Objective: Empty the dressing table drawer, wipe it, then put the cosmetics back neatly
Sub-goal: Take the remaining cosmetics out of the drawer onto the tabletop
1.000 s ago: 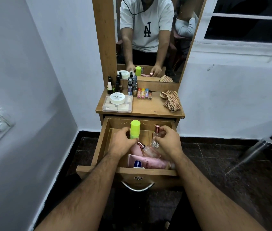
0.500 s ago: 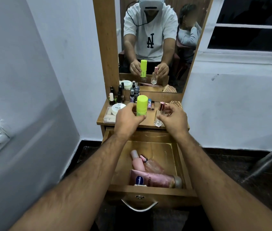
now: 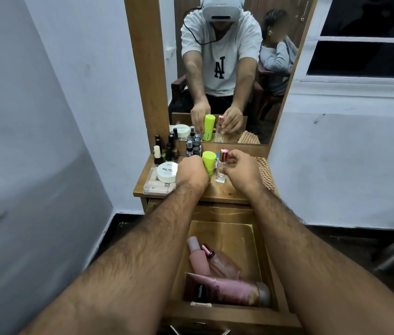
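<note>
The wooden drawer (image 3: 267, 257) is pulled open below the dressing table top (image 3: 227, 192). Inside lie a pink bottle (image 3: 198, 258), a clear pink perfume bottle (image 3: 222, 262) and a pink Vaseline tube (image 3: 225, 290) across the front. My left hand (image 3: 191, 172) grips a lime-green bottle (image 3: 209, 162) standing on the table top. My right hand (image 3: 241, 170) holds a small clear spray bottle with a rose cap (image 3: 222, 166), its base on the wood.
On the table's left stand a round white nail polish remover tub (image 3: 167, 172) on a clear case (image 3: 157, 187), and several small dark bottles (image 3: 169, 151). A checked cloth (image 3: 264, 172) lies at the right. A mirror (image 3: 227, 68) rises behind; walls close in on both sides.
Both hands lifted the green bottle and the small spray bottle out of the drawer, carried them up and forward, and lowered them onto the table top.
</note>
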`<state>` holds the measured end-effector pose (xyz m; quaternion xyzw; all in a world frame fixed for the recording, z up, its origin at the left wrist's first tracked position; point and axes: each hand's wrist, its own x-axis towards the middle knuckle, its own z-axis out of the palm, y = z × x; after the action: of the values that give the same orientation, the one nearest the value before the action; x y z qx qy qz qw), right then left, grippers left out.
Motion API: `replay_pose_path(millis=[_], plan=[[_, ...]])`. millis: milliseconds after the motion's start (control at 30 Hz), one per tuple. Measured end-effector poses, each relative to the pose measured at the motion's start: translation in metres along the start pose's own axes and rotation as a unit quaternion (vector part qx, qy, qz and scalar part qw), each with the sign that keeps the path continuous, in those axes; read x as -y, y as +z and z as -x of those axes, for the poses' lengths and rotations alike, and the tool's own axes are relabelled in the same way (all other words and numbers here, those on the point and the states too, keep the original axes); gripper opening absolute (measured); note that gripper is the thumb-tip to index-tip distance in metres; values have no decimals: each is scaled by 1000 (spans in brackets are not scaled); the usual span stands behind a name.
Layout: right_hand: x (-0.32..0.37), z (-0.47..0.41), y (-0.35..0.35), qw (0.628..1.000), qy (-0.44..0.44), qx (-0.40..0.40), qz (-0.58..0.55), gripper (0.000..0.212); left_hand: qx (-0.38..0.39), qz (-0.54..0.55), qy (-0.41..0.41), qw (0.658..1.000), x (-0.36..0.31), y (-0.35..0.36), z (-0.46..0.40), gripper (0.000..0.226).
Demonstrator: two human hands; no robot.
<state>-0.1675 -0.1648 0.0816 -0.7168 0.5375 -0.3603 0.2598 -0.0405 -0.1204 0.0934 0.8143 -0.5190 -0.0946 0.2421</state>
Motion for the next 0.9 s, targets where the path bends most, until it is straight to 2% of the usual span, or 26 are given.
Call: replay_pose_path(millis=[233, 667, 900], plan=[[-4, -5, 1, 999, 3, 25, -33, 31, -3, 4, -4, 1000, -3, 5, -9, 16], [-3, -3, 5, 999, -18, 3, -29, 36, 0, 19, -15, 1000, -1, 5, -15, 23], [-8, 4, 6, 1000, 2, -9, -18, 64, -23, 5, -2, 1000, 0, 4, -7, 13]])
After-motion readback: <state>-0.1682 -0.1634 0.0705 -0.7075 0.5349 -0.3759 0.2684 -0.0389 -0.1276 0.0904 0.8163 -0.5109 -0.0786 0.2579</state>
